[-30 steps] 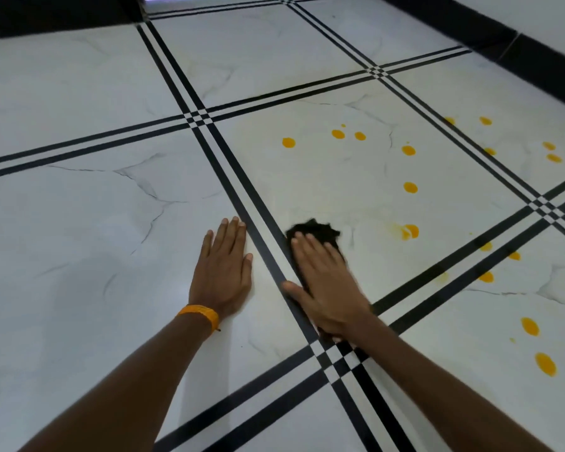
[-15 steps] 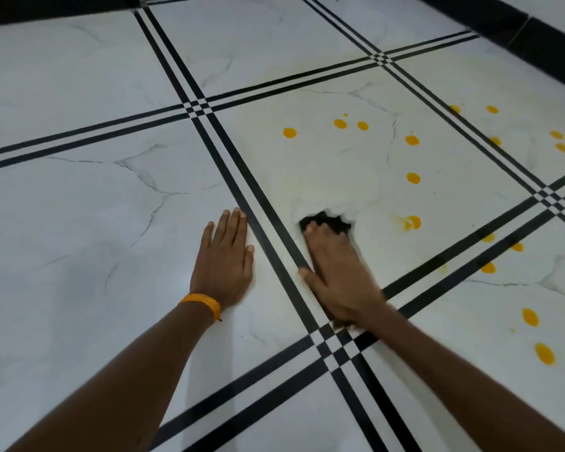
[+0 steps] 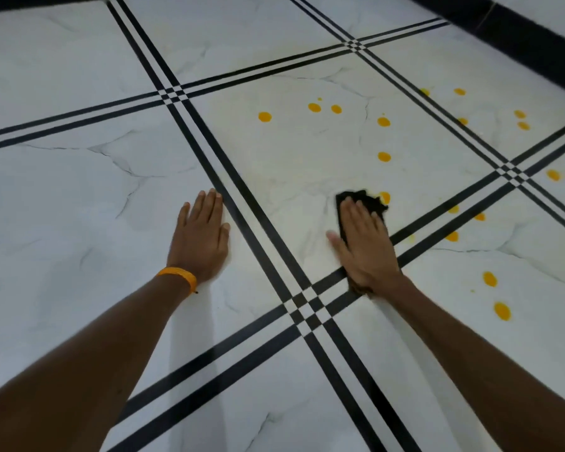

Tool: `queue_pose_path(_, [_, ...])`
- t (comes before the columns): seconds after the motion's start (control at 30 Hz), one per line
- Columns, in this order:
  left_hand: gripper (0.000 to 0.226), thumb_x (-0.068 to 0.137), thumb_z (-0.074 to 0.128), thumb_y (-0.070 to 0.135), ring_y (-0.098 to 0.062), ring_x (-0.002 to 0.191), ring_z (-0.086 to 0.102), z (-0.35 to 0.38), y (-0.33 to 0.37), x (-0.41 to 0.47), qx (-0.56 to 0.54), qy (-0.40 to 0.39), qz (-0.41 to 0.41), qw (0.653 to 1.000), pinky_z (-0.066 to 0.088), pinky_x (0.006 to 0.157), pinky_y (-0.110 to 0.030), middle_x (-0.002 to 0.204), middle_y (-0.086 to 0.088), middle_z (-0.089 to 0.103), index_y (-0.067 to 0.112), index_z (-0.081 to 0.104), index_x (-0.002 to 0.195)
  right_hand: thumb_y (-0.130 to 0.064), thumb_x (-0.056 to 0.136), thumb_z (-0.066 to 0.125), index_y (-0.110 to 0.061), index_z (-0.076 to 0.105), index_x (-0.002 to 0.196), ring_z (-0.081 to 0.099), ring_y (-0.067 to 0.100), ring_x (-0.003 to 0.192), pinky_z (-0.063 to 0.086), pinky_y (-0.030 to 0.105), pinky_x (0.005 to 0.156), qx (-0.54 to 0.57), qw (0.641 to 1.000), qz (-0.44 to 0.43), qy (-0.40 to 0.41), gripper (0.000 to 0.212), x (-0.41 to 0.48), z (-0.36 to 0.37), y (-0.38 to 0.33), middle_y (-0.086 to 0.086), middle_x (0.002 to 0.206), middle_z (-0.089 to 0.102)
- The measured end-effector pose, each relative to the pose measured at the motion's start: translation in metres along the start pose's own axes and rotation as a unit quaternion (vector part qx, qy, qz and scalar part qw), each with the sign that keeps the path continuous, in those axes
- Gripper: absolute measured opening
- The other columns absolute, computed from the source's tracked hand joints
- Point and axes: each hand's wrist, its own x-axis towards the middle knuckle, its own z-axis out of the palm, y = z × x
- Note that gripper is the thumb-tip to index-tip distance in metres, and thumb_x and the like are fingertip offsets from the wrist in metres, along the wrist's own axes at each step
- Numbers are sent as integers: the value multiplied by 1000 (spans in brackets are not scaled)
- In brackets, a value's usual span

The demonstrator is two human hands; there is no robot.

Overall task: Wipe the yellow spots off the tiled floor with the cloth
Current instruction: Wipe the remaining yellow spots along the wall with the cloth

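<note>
Cloth (image 3: 371, 203) pressed flat under open right hand (image 3: 366, 249); left hand (image 3: 201, 238) flat, empty.

Looking forward and steeply down from head height, close over both outstretched arms, taking in the tiled floor (image 3: 79, 197) widely, up to the dark wall base (image 3: 519, 37) beyond.

A small dark cloth (image 3: 369, 202) is pinned at frame centre-right under the right hand (image 3: 367, 252), just left of a round yellow spot (image 3: 385, 197), with the left hand (image 3: 203, 238) laid flat on the white marbled tile floor (image 3: 79, 207) left of centre.

Bright, even light on glossy tiled floor (image 3: 79, 207); soft glare, wide-angle bending, slight motion blur.
</note>
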Motion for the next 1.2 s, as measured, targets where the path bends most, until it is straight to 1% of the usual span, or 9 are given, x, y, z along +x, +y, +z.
queue_pose_path(0.1, [67, 98, 14, 38, -25, 154, 6, 2, 1, -3, -6, -10, 3, 1000, 6, 125, -46, 166, -10, 11, 6, 13, 158, -69, 98, 0, -8, 5, 162, 2, 22, 158, 4, 44, 128, 2, 996, 83, 19, 89, 14, 0, -19, 8, 171, 7])
queue_pose_path(0.27, [65, 103, 22, 38, -28, 154, 5, -1, 16, -7, -14, -17, -3, 1000, 6, 124, -51, 166, -13, 10, 3, 14, 157, -69, 101, 5, -18, -3, 163, -13, 12, 156, -1, 40, 128, 14, 993, -116, -28, 81, -90, 5, -17, -3, 171, -7])
queue_pose_path(0.4, [73, 97, 16, 46, -26, 154, 6, 9, 93, -15, -42, -32, 48, 997, 4, 125, -48, 166, -12, 12, 4, 15, 157, -73, 95, -3, -15, 5, 163, -1, 16, 158, 5, 42, 128, 19, 997, 76, 20, 89, -69, -1, 65, 1, 171, 3])
queue_pose_path(0.5, [77, 95, 10, 50, -25, 154, 3, 23, 142, 5, -32, -43, 88, 995, 0, 125, -47, 166, -13, 9, 4, 11, 158, -70, 97, -1, -10, 7, 163, 4, 21, 158, 7, 45, 128, 25, 986, 157, 46, 90, -34, -2, 47, 6, 171, 9])
queue_pose_path(0.67, [82, 94, 9, 56, -26, 154, 5, 34, 158, 42, 2, -33, 96, 995, 4, 124, -50, 166, -13, 10, 4, 12, 158, -72, 97, 0, -16, 9, 163, 0, 14, 158, 7, 43, 127, 18, 1000, -16, 11, 87, -87, -4, 73, -2, 171, 3])
queue_pose_path(0.87, [76, 99, 19, 52, -24, 154, 6, 44, 155, 47, 20, -10, 104, 994, 8, 124, -51, 166, -11, 10, 5, 12, 158, -72, 95, 1, -8, 14, 162, 8, 23, 157, 7, 45, 127, 31, 968, 239, 71, 94, 0, -13, 136, 7, 170, 14])
queue_pose_path(0.93, [75, 99, 20, 52, -24, 154, 7, 45, 155, 48, 18, -10, 106, 994, 8, 124, -50, 166, -11, 10, 5, 12, 158, -70, 96, 0, -6, 12, 162, 9, 25, 157, 8, 45, 127, 16, 978, 200, 57, 93, 15, -10, 111, 10, 170, 13])
queue_pose_path(1.07, [75, 99, 19, 52, -23, 154, 5, 44, 160, 47, 12, -12, 107, 994, 7, 124, -50, 167, -10, 9, 6, 10, 158, -70, 99, 2, -15, 4, 163, -3, 15, 158, 3, 40, 128, 14, 1000, -16, -16, 85, -44, -11, 92, -1, 171, -1])
queue_pose_path(1.2, [75, 100, 19, 51, -22, 155, 1, 42, 162, 52, 19, -11, 101, 995, 5, 125, -50, 167, -9, 5, 7, 7, 158, -73, 95, -4, -9, 12, 162, 9, 23, 157, 8, 43, 127, 12, 986, 160, 51, 94, 7, -25, 139, 8, 170, 13])
